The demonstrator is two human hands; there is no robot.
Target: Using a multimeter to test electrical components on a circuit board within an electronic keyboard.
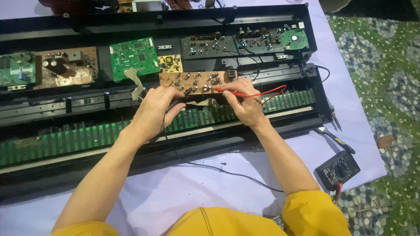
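Over an opened keyboard case [183, 26], the right hand [245, 102] pinches a red probe [236, 92] against a brown circuit board [197, 81] at the centre, while the left hand [155, 111] grips a black probe [188, 91] beside it. A black meter [337, 169] lies near right on the lilac cloth [183, 192].

Two hands: left [154, 114], right [246, 101]. Two probes: one red [245, 93], one black [189, 91]. One multimeter [337, 169]. One open keyboard case [262, 13]. Green boards, three: left edge [16, 70], middle [134, 57], small one top right [294, 39]. Brown boards, two: left [70, 66], centre [192, 80]. One small yellow board [170, 63]. Dark boards, two: [208, 46], [258, 40]. One ribbon cable [136, 83]. One loose screw [223, 164]. One purple cloth [183, 192].
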